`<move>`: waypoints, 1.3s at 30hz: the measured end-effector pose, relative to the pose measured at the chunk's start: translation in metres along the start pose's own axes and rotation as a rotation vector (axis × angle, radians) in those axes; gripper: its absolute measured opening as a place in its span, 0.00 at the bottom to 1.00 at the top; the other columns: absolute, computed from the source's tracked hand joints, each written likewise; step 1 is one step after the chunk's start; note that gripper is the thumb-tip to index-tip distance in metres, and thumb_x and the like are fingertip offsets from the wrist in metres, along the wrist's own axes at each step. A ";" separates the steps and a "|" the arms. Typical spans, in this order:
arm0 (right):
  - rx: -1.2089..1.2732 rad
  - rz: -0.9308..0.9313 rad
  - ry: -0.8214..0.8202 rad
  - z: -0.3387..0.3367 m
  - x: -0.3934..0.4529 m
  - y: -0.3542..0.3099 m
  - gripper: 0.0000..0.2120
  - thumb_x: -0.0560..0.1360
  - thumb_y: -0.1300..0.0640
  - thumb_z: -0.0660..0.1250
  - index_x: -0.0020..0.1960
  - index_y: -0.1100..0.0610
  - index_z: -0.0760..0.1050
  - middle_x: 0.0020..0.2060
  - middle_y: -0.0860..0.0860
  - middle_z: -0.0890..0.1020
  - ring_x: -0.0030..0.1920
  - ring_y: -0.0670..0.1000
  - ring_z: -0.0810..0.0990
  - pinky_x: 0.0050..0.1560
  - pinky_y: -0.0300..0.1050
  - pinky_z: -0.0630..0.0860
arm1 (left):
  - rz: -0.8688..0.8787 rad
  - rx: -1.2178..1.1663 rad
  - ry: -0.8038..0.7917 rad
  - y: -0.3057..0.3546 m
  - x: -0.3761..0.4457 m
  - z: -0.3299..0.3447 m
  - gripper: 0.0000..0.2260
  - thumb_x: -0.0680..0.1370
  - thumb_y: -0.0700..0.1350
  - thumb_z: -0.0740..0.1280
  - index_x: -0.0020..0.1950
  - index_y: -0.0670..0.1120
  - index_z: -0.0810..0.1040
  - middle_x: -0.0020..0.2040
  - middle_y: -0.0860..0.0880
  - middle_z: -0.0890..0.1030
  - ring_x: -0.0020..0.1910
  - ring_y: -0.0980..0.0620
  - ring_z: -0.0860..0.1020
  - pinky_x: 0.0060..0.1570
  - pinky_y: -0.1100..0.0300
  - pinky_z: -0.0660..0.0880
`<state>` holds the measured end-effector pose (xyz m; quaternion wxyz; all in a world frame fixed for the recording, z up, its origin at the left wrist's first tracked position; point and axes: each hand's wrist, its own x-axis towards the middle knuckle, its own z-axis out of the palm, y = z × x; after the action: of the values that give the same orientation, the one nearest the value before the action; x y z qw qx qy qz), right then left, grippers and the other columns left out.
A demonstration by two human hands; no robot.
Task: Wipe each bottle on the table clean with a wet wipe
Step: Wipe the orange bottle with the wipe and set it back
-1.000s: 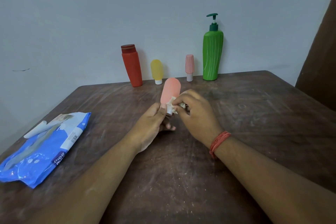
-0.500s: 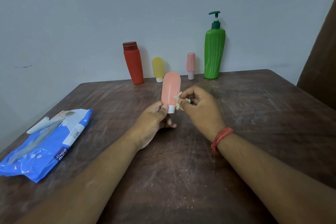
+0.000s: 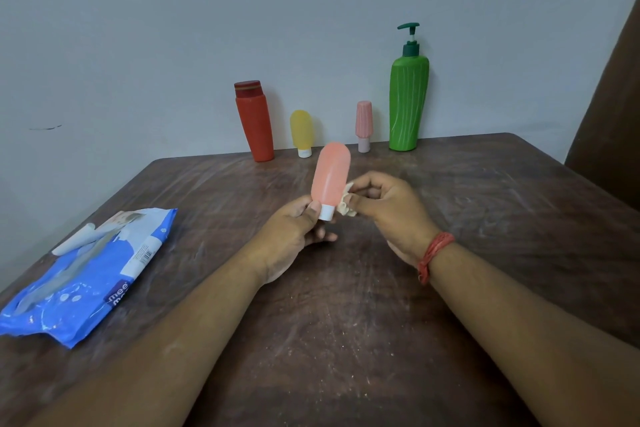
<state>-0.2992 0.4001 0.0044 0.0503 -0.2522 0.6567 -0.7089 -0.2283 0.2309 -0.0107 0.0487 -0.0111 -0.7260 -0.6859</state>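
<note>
My left hand [image 3: 294,232] pinches a salmon-pink tube bottle [image 3: 330,175] near its white cap, holding it cap down above the middle of the table. Just right of it, my right hand [image 3: 388,208] grips a crumpled white wet wipe [image 3: 346,206] that touches the bottle's lower right side. Along the back edge stand a red bottle [image 3: 254,123], a small yellow tube bottle [image 3: 301,132], a small pink ribbed bottle [image 3: 363,125] and a tall green pump bottle [image 3: 408,100], all upright against the wall.
A blue pack of wet wipes [image 3: 86,274] lies at the left edge of the dark brown wooden table [image 3: 346,322]. A grey wall rises behind the bottles. A brown panel [image 3: 613,121] stands at the far right.
The wipe has come off the cap and now sits at the bottle's lower right side, leaving the white cap uncovered. The bottle is raised a little higher.
</note>
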 end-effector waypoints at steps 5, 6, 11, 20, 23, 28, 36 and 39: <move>0.331 -0.102 0.177 -0.014 0.011 -0.013 0.09 0.74 0.71 0.69 0.47 0.57 0.80 0.41 0.50 0.86 0.45 0.47 0.83 0.49 0.40 0.79 | -0.029 0.264 -0.030 0.004 -0.002 0.004 0.13 0.87 0.48 0.55 0.55 0.47 0.77 0.40 0.50 0.77 0.50 0.51 0.82 0.69 0.44 0.72; 0.354 -0.119 0.184 -0.016 0.012 -0.014 0.10 0.75 0.71 0.69 0.47 0.57 0.80 0.41 0.50 0.86 0.46 0.47 0.83 0.50 0.40 0.79 | -0.034 0.305 -0.035 0.004 -0.002 0.004 0.13 0.87 0.49 0.55 0.55 0.48 0.77 0.40 0.50 0.78 0.52 0.51 0.82 0.70 0.44 0.72; 0.367 -0.019 0.070 -0.009 0.007 -0.006 0.09 0.74 0.72 0.68 0.45 0.59 0.79 0.41 0.51 0.86 0.43 0.48 0.83 0.47 0.39 0.79 | -0.032 0.236 -0.008 0.002 -0.003 0.002 0.12 0.87 0.49 0.55 0.56 0.48 0.77 0.37 0.53 0.77 0.47 0.55 0.83 0.69 0.45 0.72; -0.180 -0.043 0.078 0.011 -0.006 0.003 0.05 0.72 0.64 0.73 0.42 0.56 0.78 0.41 0.54 0.84 0.41 0.50 0.81 0.46 0.49 0.79 | 0.017 -0.111 0.103 0.002 0.000 0.005 0.14 0.86 0.45 0.59 0.62 0.39 0.79 0.47 0.46 0.83 0.42 0.55 0.80 0.59 0.48 0.80; -0.443 -0.234 0.102 0.022 -0.011 0.001 0.05 0.71 0.61 0.74 0.42 0.54 0.79 0.39 0.46 0.80 0.38 0.42 0.77 0.40 0.38 0.74 | 0.018 -0.178 0.163 0.002 0.002 0.007 0.12 0.85 0.43 0.62 0.62 0.37 0.78 0.50 0.43 0.85 0.45 0.51 0.82 0.54 0.52 0.82; -0.668 -0.443 0.133 0.022 -0.010 -0.002 0.05 0.71 0.64 0.72 0.44 0.56 0.82 0.42 0.46 0.80 0.40 0.41 0.75 0.40 0.28 0.68 | 0.024 -0.252 0.187 0.003 0.002 0.008 0.04 0.83 0.38 0.65 0.55 0.39 0.78 0.46 0.44 0.85 0.41 0.52 0.82 0.49 0.55 0.82; -0.644 -0.454 0.112 0.022 -0.013 -0.004 0.04 0.70 0.64 0.73 0.43 0.56 0.82 0.41 0.46 0.81 0.39 0.40 0.76 0.40 0.27 0.69 | 0.032 -0.262 0.207 0.003 0.002 0.009 0.07 0.81 0.37 0.66 0.59 0.36 0.77 0.49 0.41 0.85 0.44 0.50 0.84 0.47 0.56 0.82; -0.613 -0.350 0.177 0.016 -0.009 -0.004 0.05 0.71 0.65 0.72 0.42 0.56 0.82 0.40 0.45 0.81 0.38 0.39 0.76 0.39 0.31 0.69 | 0.040 -0.249 0.199 0.000 0.001 0.010 0.08 0.83 0.41 0.65 0.58 0.38 0.78 0.47 0.43 0.84 0.42 0.52 0.82 0.51 0.53 0.82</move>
<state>-0.2839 0.3896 0.0057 -0.2067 -0.3019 0.7874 -0.4962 -0.2297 0.2412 -0.0108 0.1320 0.0364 -0.6267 -0.7671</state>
